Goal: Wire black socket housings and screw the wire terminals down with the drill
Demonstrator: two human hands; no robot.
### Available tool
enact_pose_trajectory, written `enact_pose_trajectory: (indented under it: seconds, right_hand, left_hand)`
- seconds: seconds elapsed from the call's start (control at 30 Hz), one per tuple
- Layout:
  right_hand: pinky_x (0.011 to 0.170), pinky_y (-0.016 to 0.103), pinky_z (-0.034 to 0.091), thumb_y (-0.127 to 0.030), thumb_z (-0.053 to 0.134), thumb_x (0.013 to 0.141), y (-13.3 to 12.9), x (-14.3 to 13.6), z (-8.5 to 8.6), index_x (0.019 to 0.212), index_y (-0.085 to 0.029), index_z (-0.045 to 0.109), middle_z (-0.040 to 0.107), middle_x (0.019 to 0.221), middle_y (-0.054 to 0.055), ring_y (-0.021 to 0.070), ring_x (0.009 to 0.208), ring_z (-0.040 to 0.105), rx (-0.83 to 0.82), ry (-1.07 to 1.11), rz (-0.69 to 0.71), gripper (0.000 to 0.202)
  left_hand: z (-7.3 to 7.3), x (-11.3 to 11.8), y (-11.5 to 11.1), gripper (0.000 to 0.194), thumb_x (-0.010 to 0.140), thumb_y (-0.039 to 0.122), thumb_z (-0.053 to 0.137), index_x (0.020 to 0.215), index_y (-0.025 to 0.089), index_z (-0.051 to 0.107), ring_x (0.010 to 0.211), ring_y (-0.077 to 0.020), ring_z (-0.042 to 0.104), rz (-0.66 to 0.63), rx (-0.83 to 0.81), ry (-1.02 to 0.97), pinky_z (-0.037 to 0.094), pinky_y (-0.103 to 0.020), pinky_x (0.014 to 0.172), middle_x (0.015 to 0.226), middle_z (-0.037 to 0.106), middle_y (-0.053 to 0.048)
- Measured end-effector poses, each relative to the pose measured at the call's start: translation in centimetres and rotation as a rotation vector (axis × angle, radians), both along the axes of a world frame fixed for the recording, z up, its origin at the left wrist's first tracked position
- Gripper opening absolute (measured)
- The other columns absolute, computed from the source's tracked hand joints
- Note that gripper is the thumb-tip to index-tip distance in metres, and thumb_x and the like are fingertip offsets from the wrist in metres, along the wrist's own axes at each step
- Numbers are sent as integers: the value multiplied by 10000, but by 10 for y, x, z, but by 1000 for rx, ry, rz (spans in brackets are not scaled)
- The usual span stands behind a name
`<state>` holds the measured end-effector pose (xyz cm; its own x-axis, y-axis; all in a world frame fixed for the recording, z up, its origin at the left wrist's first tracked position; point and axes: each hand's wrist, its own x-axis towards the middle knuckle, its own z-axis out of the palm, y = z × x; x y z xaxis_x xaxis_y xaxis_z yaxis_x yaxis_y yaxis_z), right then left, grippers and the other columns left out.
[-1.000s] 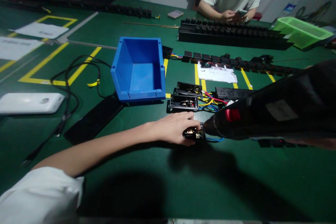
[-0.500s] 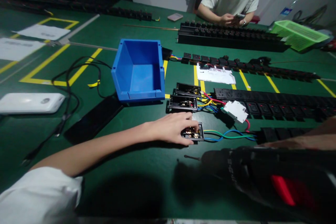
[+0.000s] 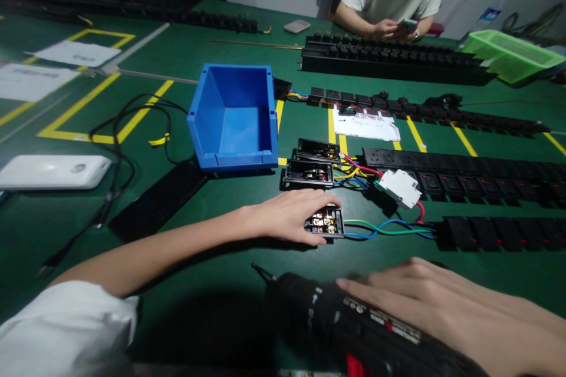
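Observation:
My left hand [image 3: 298,216] is closed around the left end of a small black terminal box [image 3: 328,222], whose brass screw terminals face up. Green and blue wires [image 3: 375,228] run from its right side to a black socket strip [image 3: 499,232]. My right hand [image 3: 437,300] grips a black power screwdriver [image 3: 349,321] with red parts, its bit [image 3: 263,271] pointing left above the table. The bit is apart from the terminal box. Just beyond my left hand lie two more open black boxes, the nearer one [image 3: 308,173] and the farther one [image 3: 317,150], with coloured wires.
A blue bin [image 3: 239,135] stands beyond my left forearm. A white breaker [image 3: 400,187] lies among the wires. Further back are black strips [image 3: 389,62] and a green basket [image 3: 513,56]. Across the table a person [image 3: 393,0] holds a phone. A black cable [image 3: 115,135] lies at left.
My right hand has come into fuller view with the power screwdriver, which has moved left and nearer me. My left index finger has drawn back from the terminals, uncovering them.

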<state>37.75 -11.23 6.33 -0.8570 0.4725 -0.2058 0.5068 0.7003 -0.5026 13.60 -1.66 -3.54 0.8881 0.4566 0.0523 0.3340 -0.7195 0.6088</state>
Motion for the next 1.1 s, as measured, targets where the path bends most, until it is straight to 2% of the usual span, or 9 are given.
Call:
enact_pose_trajectory:
  seconds: [0.17,0.33,0.43,0.57,0.73,0.87,1.03,1.1]
  right_hand:
    - [732,241,473,-336,543,900,0,-9,-30,1409,-187,426,615,1054,119,154,871,607,-37,15,21,543]
    - [659,243,414,-267,570,852,-6,-17,-53,1418,-184,377,583,1031,96,149,826,580,6,-55,19,604]
    - [615,258,381,-208,546,828,-10,-21,-62,1452,-204,297,564,1019,81,164,797,568,45,-81,36,672]
    - [630,262,395,-140,540,765,-8,-28,-70,1480,-204,224,552,1043,94,180,825,562,55,-91,44,785]
    - [695,303,456,-112,531,766,-1,-35,-76,1485,-189,220,538,1127,122,230,935,575,83,-110,63,787]
    - [750,339,490,-154,594,763,4,-37,-76,1478,-178,241,504,1222,141,252,998,566,70,-102,69,798]
    - [740,340,494,-184,570,834,9,-38,-73,1452,-133,302,536,1170,141,243,984,560,141,-68,163,676]
    - [719,325,488,-251,595,860,10,-37,-73,1437,-111,327,555,1146,142,243,988,561,186,-42,199,652]
  left_hand:
    - [-2,-1,0,655,815,469,655,1348,175,414,1095,-246,542,7,15,3,437,-344,936,1165,563,-94]
    - [-2,0,0,637,816,436,661,1349,187,414,1171,-244,504,3,-19,-18,396,-363,1018,1278,529,-98]
    - [-2,0,0,643,813,440,664,1353,196,413,1146,-245,509,7,-45,3,407,-352,987,1286,539,-87]
    - [0,0,1,647,817,460,652,1360,198,420,1078,-240,527,28,-63,55,425,-326,914,1223,562,-86]
    - [2,1,1,675,815,468,648,1385,202,403,1068,-241,525,39,-82,94,430,-318,892,1217,557,-90]
    - [1,1,2,676,813,459,651,1388,203,404,1082,-246,521,36,-79,91,428,-323,909,1225,558,-88]
    - [1,0,2,682,813,478,651,1391,212,405,1072,-253,530,41,-76,102,435,-333,900,1166,566,-87]
    - [2,1,2,685,809,480,655,1390,215,405,1065,-255,534,47,-79,104,437,-335,898,1150,567,-88]
